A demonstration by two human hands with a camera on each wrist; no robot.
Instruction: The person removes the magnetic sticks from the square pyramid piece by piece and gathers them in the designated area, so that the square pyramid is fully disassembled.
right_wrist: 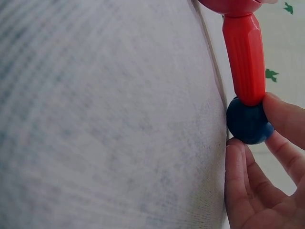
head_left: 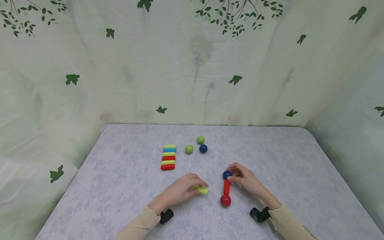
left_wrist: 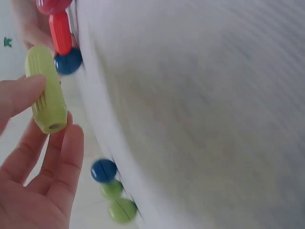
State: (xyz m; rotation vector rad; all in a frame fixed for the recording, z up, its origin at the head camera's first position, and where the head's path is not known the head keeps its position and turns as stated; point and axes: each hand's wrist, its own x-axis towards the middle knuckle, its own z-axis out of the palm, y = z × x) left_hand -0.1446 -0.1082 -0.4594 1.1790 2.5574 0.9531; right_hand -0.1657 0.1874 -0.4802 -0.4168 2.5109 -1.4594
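My left hand (head_left: pixel 186 188) pinches a yellow-green ridged stick (left_wrist: pixel 47 95) between thumb and fingers. The end of that stick facing the left wrist camera has a dark round spot. To its right, my right hand (head_left: pixel 244 180) grips a dark blue ball (right_wrist: pixel 249 121) with thumb and fingertips. That ball sits against one end of a red ridged stick (head_left: pixel 226 187), and a red ball (head_left: pixel 225 200) meets the stick's other end. Together they form a straight line pointing toward the near edge of the table. A short gap separates the yellow-green stick from this red piece.
Several sticks in a column, among them a blue stick (head_left: pixel 169 150) and a red stick (head_left: pixel 167 167), lie at left on the grey table (head_left: pixel 120 200). Behind the hands stand two green balls, one the nearer green ball (head_left: pixel 189 149), and another blue ball (head_left: pixel 203 148).
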